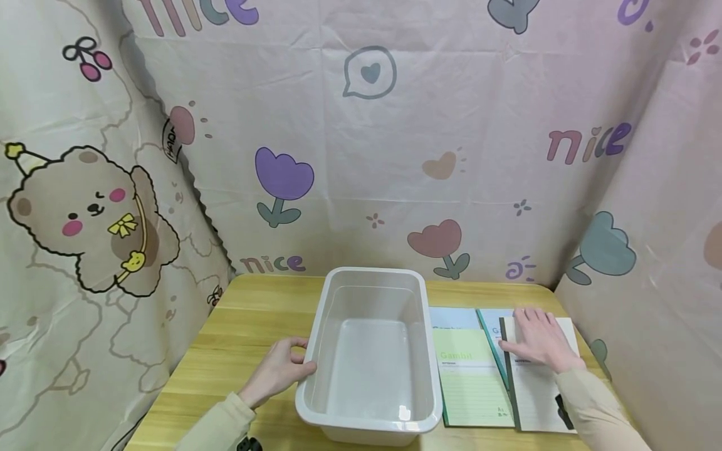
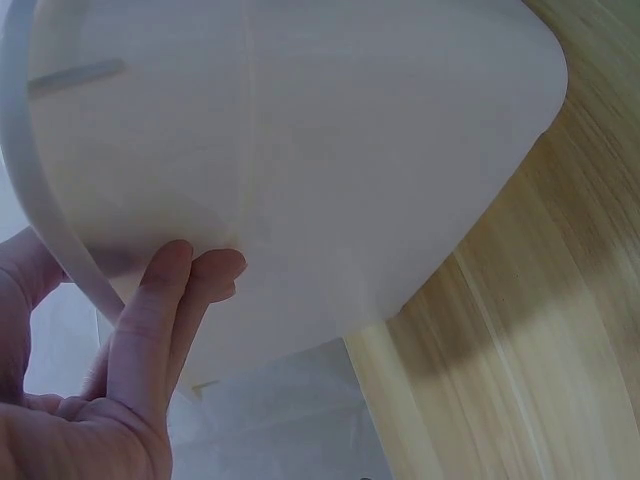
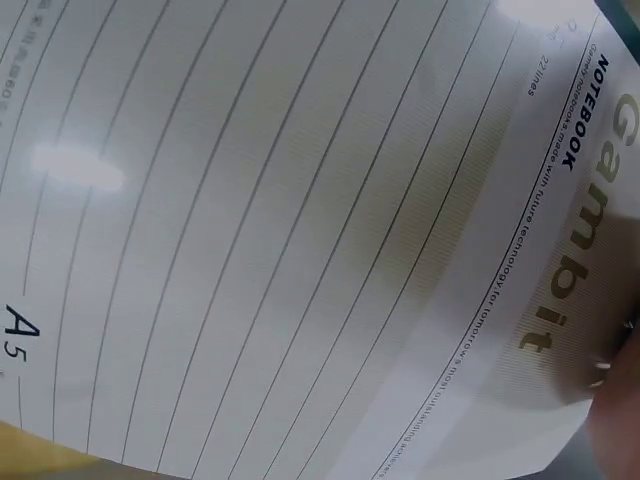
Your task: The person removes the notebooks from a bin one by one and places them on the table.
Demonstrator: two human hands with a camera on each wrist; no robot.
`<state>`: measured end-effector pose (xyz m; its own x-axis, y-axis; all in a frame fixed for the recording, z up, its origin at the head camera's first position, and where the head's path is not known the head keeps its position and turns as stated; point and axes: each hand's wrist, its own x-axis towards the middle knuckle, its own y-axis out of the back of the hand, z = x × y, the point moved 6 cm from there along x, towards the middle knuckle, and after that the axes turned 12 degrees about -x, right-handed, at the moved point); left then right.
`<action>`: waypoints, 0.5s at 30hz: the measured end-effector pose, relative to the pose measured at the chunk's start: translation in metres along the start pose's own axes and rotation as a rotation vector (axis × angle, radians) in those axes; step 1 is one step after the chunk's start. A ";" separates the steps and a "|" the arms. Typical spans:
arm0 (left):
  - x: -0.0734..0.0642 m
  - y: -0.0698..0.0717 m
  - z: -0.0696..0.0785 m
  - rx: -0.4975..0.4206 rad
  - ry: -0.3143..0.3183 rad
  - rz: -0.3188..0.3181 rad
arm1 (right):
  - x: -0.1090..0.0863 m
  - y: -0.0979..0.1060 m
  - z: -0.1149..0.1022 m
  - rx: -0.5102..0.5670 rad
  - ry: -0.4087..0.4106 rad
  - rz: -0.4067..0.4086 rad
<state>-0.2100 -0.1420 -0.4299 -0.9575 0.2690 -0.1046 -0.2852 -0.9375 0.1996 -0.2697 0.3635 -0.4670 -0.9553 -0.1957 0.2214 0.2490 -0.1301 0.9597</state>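
A white plastic bin, with nothing inside it, stands on the table in the head view. My left hand grips its left rim, thumb on the rim; in the left wrist view the fingers press against the bin's outer wall. On the right, my right hand rests with fairly straight fingers on the upper part of a white notebook with a dark spine. That notebook's lined cover fills the right wrist view, printed Gambit, NOTEBOOK and A5.
A green notebook lies between the bin and the white one. Two blue notebooks, one at the left and one at the right, show partly from beneath. The wooden table meets a printed cloth behind and at both sides.
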 end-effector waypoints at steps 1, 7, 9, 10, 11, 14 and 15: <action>0.000 0.000 0.000 0.002 -0.001 0.002 | -0.001 -0.003 0.001 0.002 -0.003 0.000; 0.001 0.000 -0.002 -0.001 0.001 -0.003 | -0.005 -0.010 0.003 0.047 -0.025 0.018; 0.001 0.001 -0.002 -0.005 0.000 -0.011 | -0.005 -0.010 0.004 0.065 -0.030 0.029; 0.001 0.001 -0.002 -0.010 0.000 -0.019 | -0.006 -0.010 0.004 0.068 -0.030 0.036; 0.001 0.001 -0.003 -0.015 0.000 -0.027 | -0.006 -0.010 0.004 0.072 -0.030 0.042; 0.002 0.003 -0.006 -0.028 0.012 -0.036 | -0.008 -0.009 0.005 0.069 -0.034 0.060; 0.002 0.005 -0.007 -0.028 0.017 -0.032 | -0.009 -0.009 0.005 0.065 -0.036 0.065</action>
<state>-0.2132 -0.1471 -0.4356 -0.9468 0.2957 -0.1271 -0.3144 -0.9342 0.1688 -0.2638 0.3717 -0.4771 -0.9430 -0.1664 0.2882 0.3006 -0.0546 0.9522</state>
